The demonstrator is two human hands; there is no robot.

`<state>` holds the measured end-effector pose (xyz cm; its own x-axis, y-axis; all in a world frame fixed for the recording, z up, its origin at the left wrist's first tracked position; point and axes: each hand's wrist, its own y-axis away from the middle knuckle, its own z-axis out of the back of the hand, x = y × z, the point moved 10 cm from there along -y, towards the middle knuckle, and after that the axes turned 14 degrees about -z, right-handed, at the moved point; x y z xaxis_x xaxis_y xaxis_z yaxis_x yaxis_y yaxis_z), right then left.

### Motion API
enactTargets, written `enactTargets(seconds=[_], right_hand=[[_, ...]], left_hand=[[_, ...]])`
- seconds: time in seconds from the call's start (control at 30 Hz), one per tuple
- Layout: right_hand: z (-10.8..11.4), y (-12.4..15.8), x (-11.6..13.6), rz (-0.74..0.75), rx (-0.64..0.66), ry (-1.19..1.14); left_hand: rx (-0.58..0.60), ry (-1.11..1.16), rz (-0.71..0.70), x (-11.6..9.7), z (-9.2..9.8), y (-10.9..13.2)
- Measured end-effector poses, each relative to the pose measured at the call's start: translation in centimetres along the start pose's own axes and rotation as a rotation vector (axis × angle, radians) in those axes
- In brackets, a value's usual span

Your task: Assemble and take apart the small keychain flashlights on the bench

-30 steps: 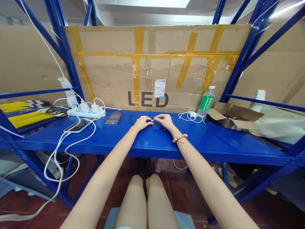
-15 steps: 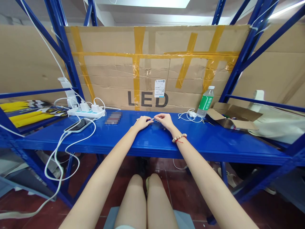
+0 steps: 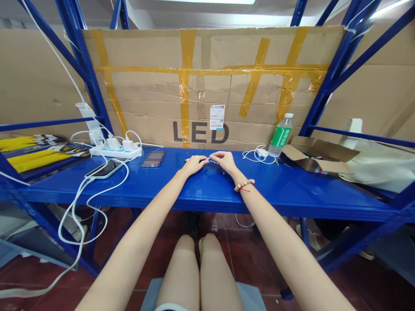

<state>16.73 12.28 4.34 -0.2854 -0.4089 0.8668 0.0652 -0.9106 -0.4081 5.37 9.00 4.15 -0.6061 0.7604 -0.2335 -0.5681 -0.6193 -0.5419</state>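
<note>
Over the middle of the blue table [image 3: 155, 185], my two hands meet fingertip to fingertip. A small, thin, light-and-dark strip [image 3: 213, 162], too fine to name, shows between them and under the right fingers. My left hand [image 3: 193, 165] rests low on the table, fingers closed together at one end of it. A slim pale tip pokes out past its far left side. My right hand [image 3: 224, 161] pinches at the strip with thumb and forefinger. Around my right wrist sits a beaded bracelet [image 3: 244, 185] with a red string. One tiny dark piece lies below the right palm.
To the left are a power strip [image 3: 113, 151] with white plugs, a phone [image 3: 105, 168] and looped cables. On the right stand a green-labelled bottle [image 3: 281, 136], a coiled white cable [image 3: 259, 155] and an open carton [image 3: 316, 157]. Tall cardboard [image 3: 145, 99] closes off the back.
The fingertips have shifted slightly, with the right fingers a little more raised. The whole view has tilted a touch; both hands stay in the same place on the table.
</note>
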Motion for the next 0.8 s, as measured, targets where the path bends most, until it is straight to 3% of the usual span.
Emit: enactTargets(seconds=[0.8], right_hand=[[-0.2, 0.1, -0.6, -0.051, 0.02, -0.04]], left_hand=[[-0.033, -0.036, -0.034, -1.4, 0.3, 0.0]])
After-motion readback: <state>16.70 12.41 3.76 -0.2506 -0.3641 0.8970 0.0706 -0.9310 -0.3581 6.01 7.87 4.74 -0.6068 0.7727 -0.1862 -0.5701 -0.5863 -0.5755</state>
